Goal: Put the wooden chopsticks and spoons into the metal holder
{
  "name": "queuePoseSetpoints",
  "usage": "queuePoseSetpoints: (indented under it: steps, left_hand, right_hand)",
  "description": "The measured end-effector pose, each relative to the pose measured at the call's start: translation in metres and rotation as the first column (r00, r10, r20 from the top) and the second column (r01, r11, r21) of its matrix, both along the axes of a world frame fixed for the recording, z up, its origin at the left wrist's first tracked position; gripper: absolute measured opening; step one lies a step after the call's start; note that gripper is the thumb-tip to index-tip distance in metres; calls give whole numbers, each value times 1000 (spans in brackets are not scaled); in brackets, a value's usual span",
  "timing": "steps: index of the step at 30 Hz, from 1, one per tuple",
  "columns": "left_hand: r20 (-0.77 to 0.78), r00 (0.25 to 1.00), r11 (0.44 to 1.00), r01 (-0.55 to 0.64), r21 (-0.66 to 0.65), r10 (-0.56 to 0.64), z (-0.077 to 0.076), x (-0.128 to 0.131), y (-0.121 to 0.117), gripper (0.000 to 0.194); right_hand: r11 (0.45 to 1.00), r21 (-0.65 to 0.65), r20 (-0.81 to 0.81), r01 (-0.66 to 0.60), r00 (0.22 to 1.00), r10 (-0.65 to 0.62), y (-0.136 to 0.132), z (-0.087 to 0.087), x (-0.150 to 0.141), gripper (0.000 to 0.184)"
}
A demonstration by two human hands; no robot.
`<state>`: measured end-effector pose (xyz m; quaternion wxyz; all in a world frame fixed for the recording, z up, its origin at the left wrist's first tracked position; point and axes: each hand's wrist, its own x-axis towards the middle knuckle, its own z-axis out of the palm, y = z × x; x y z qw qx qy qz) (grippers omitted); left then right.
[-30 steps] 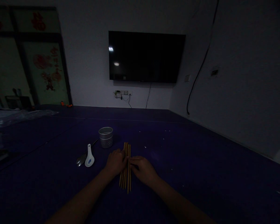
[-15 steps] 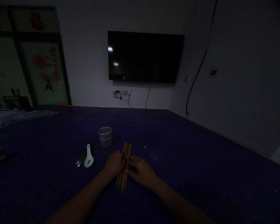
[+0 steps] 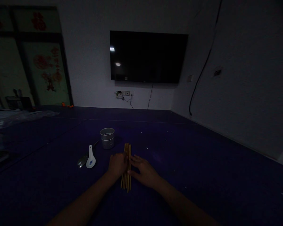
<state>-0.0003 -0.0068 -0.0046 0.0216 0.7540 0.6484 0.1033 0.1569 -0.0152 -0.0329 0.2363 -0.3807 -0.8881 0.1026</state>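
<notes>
A bundle of wooden chopsticks [image 3: 126,182] lies on the dark blue surface, its ends pointing away from and toward me. My left hand [image 3: 118,164] is closed on the bundle's left side, its fingertips partly hidden among the sticks. Against the right edge rests my right hand [image 3: 143,172], with fingers stretched and the thumb held apart, touching the sticks from the side. Left of the hands lies a white spoon with a blue mark [image 3: 91,160]. A metal spoon [image 3: 82,161] is partly beneath it. Just beyond stands a perforated metal cup [image 3: 108,139], upright.
Small white scraps [image 3: 147,148] dot the blue surface [image 3: 179,150] on the right. Crumpled clear plastic [image 3: 25,115] lies at the far left. A television [image 3: 148,56] hangs on the back wall, and a black cable [image 3: 202,70] runs down the right wall.
The chopsticks have turned more upright in view, their near ends shifting right. Both hands stay against the bundle. The whole view has shifted slightly.
</notes>
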Motion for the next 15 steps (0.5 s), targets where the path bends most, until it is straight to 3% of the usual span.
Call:
queuePoseSetpoints:
  steps: [15]
  left_hand:
    - [-53,998,999,31,5,-31,5,0,-1,35]
  right_hand:
    - [1000,14,41,13,999,-14,-12,19,-4,35]
